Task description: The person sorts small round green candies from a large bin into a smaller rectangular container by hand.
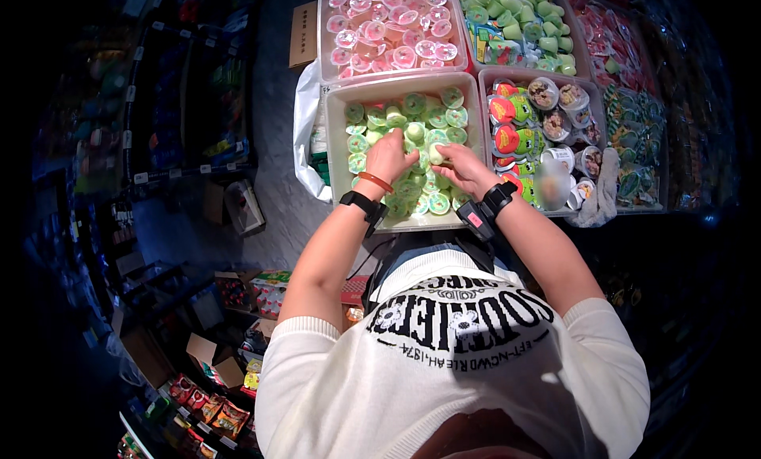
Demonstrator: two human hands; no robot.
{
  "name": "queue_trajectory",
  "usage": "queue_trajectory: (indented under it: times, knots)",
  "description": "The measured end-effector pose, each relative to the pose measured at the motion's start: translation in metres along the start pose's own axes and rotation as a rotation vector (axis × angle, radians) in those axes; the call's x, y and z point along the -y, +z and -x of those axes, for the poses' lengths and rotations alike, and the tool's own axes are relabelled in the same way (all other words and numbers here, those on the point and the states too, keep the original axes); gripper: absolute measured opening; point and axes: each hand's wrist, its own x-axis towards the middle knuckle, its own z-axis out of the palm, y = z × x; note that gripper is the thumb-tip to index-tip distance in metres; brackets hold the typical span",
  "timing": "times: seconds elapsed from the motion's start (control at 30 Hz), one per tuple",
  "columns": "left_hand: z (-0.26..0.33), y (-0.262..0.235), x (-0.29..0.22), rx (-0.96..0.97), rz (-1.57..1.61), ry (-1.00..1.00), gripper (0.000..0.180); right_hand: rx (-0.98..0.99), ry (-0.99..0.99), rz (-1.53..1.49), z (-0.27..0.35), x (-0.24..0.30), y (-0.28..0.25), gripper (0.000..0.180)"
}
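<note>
In front of me a translucent plastic bin (pixel 338 134) holds many small green jelly cups (pixel 397 196) with clear printed lids. My left hand (pixel 387 159) reaches down over the cups at the bin's middle, its thumb apart from the fingers. Nothing shows between them, though some fingertips are partly hidden. To its right, my right hand (pixel 466 170) pinches a pale green jelly cup (pixel 435 154) between thumb and fingers, just above the other cups. Each wrist wears a black strap, and the left also has an orange-brown band.
Beyond stands a bin of pink jelly cups (pixel 392 31); another with green cups (pixel 523 23) is at far right. A nearer right bin (pixel 547 209) holds red-green packs and round tubs. A grey-white cloth (pixel 600 191) hangs at its corner. A white bag (pixel 307 134) sits left.
</note>
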Motion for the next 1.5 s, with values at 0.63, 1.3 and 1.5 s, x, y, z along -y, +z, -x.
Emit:
queue_trajectory:
  times: [0.63,1.3,1.5]
  knots:
    - [0.002,-0.007,-0.009,-0.156,0.085,0.315,0.034,-0.067,-0.065,0.136,-0.028,0.012,-0.003,0.015]
    - [-0.085,-0.011,-0.067,-0.116,-0.066,0.341,0.026,0.085,-0.407,-0.054,0.039,0.112,-0.009,0.025]
    - [-0.175,-0.024,-0.13,-0.182,-0.006,0.529,0.052,-0.288,-0.52,0.263,0.028,0.235,-0.059,0.029]
